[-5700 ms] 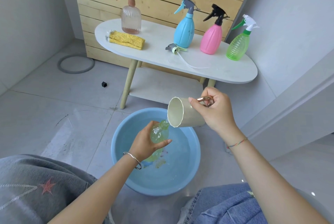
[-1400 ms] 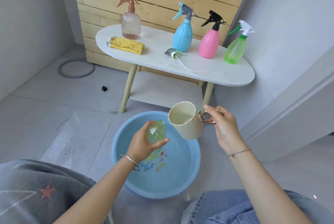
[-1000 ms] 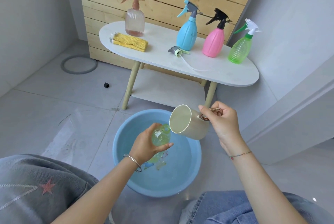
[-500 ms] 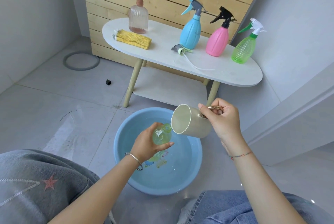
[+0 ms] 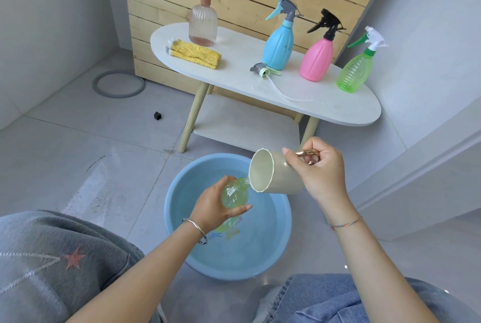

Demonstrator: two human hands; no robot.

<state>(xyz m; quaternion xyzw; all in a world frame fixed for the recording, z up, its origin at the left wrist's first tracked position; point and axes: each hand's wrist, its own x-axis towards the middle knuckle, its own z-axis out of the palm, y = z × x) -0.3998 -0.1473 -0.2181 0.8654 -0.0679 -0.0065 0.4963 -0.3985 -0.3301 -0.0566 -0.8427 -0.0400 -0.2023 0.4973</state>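
My left hand (image 5: 212,209) grips a pale green clear bottle (image 5: 235,193) without a cap, held upright over the blue basin (image 5: 281,242). My right hand (image 5: 318,167) holds a cream cup (image 5: 270,175) by its copper handle. The cup is tipped on its side, its rim touching the bottle's open neck. The basin stands on the floor with water in it. A loose spray head with a tube (image 5: 264,71) lies on the white table (image 5: 325,104).
On the white oval table stand a clear pink-topped sprayer (image 5: 203,20), a blue one (image 5: 279,41), a pink one (image 5: 317,57) and a green one (image 5: 356,70). A yellow cloth (image 5: 194,53) lies at its left. A grey ring (image 5: 118,84) and small black cube (image 5: 157,115) lie on the floor.
The cup, held upright 1.4 s ago, has been tipped over toward the bottle's neck. My left hand keeps the bottle in place over the basin.
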